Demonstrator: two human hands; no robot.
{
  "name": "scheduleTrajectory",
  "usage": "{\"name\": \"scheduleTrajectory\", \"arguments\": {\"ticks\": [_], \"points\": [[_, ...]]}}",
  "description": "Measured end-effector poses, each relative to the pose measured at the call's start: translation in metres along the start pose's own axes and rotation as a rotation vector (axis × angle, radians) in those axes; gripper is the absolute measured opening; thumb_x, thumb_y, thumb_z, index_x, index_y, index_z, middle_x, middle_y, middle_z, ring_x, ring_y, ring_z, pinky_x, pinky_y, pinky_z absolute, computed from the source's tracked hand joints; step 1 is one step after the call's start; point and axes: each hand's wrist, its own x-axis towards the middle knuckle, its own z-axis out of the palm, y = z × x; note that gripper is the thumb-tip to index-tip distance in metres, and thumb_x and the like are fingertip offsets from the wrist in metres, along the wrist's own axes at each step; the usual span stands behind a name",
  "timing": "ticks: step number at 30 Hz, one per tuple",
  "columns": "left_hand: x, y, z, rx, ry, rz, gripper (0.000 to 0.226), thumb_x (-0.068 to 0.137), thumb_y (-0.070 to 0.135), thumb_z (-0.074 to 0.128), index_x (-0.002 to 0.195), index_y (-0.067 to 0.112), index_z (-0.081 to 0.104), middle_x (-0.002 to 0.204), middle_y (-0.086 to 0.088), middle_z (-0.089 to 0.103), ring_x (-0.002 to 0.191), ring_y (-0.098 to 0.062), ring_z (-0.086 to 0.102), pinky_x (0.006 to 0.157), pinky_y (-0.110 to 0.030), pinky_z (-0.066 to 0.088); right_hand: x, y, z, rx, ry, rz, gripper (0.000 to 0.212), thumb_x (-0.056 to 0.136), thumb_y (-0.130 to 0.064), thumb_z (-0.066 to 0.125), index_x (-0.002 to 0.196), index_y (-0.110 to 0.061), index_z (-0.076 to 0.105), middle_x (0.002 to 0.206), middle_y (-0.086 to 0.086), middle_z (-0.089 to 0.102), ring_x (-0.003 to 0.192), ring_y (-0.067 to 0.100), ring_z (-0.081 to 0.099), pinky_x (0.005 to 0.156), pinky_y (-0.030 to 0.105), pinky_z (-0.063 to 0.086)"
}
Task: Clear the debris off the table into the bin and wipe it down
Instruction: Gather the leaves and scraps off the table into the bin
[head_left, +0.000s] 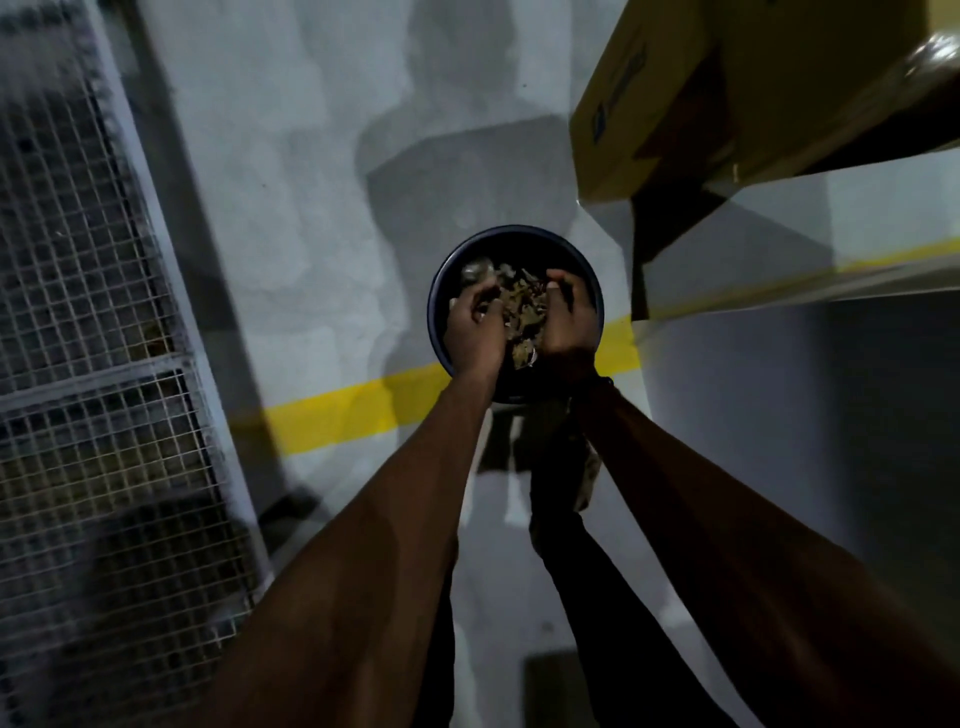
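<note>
A round dark bin (470, 248) stands on the grey floor below me, seen from above. Both my arms reach out over its mouth. My left hand (475, 325) and my right hand (569, 317) are cupped together around a clump of dry brown leaves and debris (522, 312), held between them just above the bin's opening. More debris shows inside the bin near its far left wall. The near rim of the bin is hidden by my wrists.
A white wire-mesh cage (98, 364) fills the left side. A yellow cardboard box (727, 88) juts in at the upper right. A yellow floor line (337, 415) runs across under the bin. My dark trouser legs and shoe are below.
</note>
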Motion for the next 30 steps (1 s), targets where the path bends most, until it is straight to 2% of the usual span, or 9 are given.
{"name": "scheduleTrajectory", "arguments": {"ticks": [3, 7, 13, 16, 20, 24, 26, 28, 30], "points": [[-0.024, 0.021, -0.011, 0.059, -0.034, 0.051, 0.029, 0.093, 0.005, 0.061, 0.115, 0.019, 0.075, 0.119, -0.004, 0.075, 0.104, -0.017, 0.069, 0.097, -0.032, 0.056, -0.018, -0.012, -0.017, 0.006, 0.005, 0.002, 0.023, 0.108, -0.012, 0.056, 0.125, -0.009, 0.071, 0.123, 0.006, 0.069, 0.116, 0.016, 0.06, 0.088, 0.003, 0.039], [-0.074, 0.065, -0.033, 0.079, -0.057, 0.089, 0.026, 0.099, -0.004, 0.059, 0.122, 0.003, 0.069, 0.115, -0.005, 0.071, 0.099, -0.011, 0.064, 0.078, -0.002, 0.046, -0.055, -0.051, -0.046, 0.035, -0.01, 0.004, 0.024, 0.108, -0.01, 0.053, 0.127, -0.006, 0.069, 0.122, 0.004, 0.069, 0.113, 0.014, 0.06, 0.086, -0.001, 0.039], [-0.169, 0.141, -0.081, 0.078, -0.072, 0.194, 0.019, 0.1, 0.003, 0.061, 0.114, 0.012, 0.069, 0.11, 0.001, 0.073, 0.096, -0.004, 0.068, 0.09, -0.021, 0.054, -0.147, -0.142, -0.101, 0.159, 0.002, -0.031, 0.026, 0.107, -0.025, 0.052, 0.126, -0.019, 0.069, 0.131, 0.001, 0.07, 0.123, 0.019, 0.064, 0.108, 0.042, 0.052], [-0.228, 0.19, -0.11, 0.058, -0.096, 0.248, 0.015, 0.101, 0.007, 0.062, 0.11, 0.019, 0.067, 0.108, 0.004, 0.072, 0.096, 0.001, 0.066, 0.086, -0.016, 0.053, -0.2, -0.197, -0.135, 0.214, 0.024, -0.046, 0.025, 0.106, -0.025, 0.052, 0.125, -0.022, 0.068, 0.127, -0.001, 0.071, 0.119, 0.016, 0.066, 0.103, 0.038, 0.055], [-0.316, 0.254, -0.144, 0.041, -0.171, 0.322, 0.014, 0.102, 0.004, 0.062, 0.106, 0.016, 0.066, 0.108, 0.001, 0.071, 0.096, -0.004, 0.066, 0.084, -0.011, 0.05, -0.273, -0.262, -0.188, 0.272, 0.079, -0.086, 0.023, 0.11, -0.017, 0.05, 0.127, -0.017, 0.067, 0.118, -0.013, 0.067, 0.104, -0.011, 0.062, 0.088, 0.013, 0.049], [-0.397, 0.301, -0.162, 0.005, -0.263, 0.38, 0.009, 0.104, 0.007, 0.062, 0.105, 0.015, 0.065, 0.1, 0.012, 0.068, 0.089, 0.011, 0.063, 0.084, -0.013, 0.05, -0.339, -0.306, -0.235, 0.328, 0.171, -0.133, 0.022, 0.109, -0.032, 0.052, 0.124, -0.031, 0.069, 0.125, -0.006, 0.07, 0.114, 0.009, 0.064, 0.096, 0.035, 0.053], [-0.437, 0.316, -0.163, 0.016, -0.339, 0.41, 0.009, 0.104, 0.008, 0.061, 0.106, 0.015, 0.065, 0.1, 0.014, 0.067, 0.085, 0.017, 0.06, 0.082, -0.009, 0.048, -0.371, -0.319, -0.262, 0.369, 0.23, -0.158, 0.021, 0.105, -0.039, 0.053, 0.119, -0.04, 0.069, 0.125, -0.013, 0.07, 0.119, 0.011, 0.064, 0.103, 0.046, 0.052], [-0.472, 0.326, -0.159, 0.018, -0.415, 0.44, 0.008, 0.104, 0.009, 0.061, 0.106, 0.016, 0.065, 0.099, 0.011, 0.068, 0.084, 0.014, 0.061, 0.079, -0.009, 0.047, -0.398, -0.325, -0.288, 0.432, 0.287, -0.172, 0.02, 0.105, -0.037, 0.052, 0.118, -0.038, 0.068, 0.125, -0.018, 0.068, 0.123, 0.01, 0.063, 0.107, 0.046, 0.051], [-0.5, 0.331, -0.15, 0.01, -0.501, 0.455, 0.007, 0.105, 0.012, 0.061, 0.108, 0.017, 0.065, 0.102, 0.007, 0.069, 0.092, 0.001, 0.065, 0.083, -0.023, 0.051, -0.421, -0.322, -0.313, 0.468, 0.347, -0.187, 0.02, 0.11, -0.035, 0.05, 0.122, -0.035, 0.066, 0.133, -0.01, 0.066, 0.128, 0.011, 0.061, 0.109, 0.046, 0.05]]}}
